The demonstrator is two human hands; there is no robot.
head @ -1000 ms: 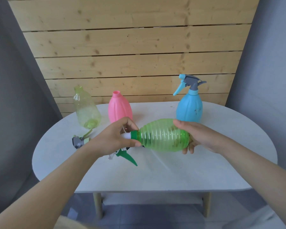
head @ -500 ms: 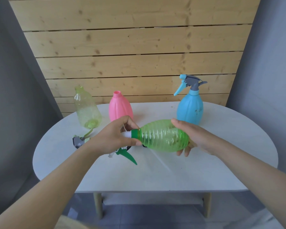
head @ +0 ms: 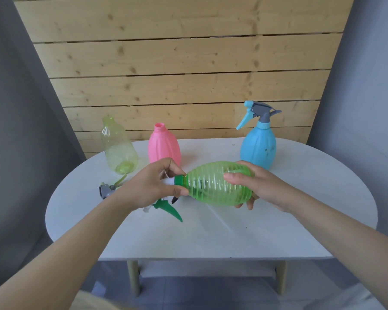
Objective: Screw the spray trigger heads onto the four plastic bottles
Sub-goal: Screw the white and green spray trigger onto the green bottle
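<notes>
I hold a ribbed green bottle (head: 213, 184) on its side above the table. My right hand (head: 255, 186) grips its wide end, fingers over the top. My left hand (head: 150, 184) grips the green-and-white trigger head (head: 168, 206) at the bottle's neck, its green lever pointing down. A blue bottle (head: 258, 148) with its trigger head fitted stands at the back right. The pink bottle (head: 164, 146) and the pale yellow bottle (head: 119, 146) stand open-necked at the back left.
A loose grey-and-yellow trigger head (head: 109, 189) lies on the white oval table (head: 233, 238) in front of the yellow bottle, partly behind my left wrist. A wooden plank wall stands right behind the table.
My right hand has shifted its hold round the green bottle's wide end, fingers now further over the top. The left hand stays on the trigger head at the neck.
</notes>
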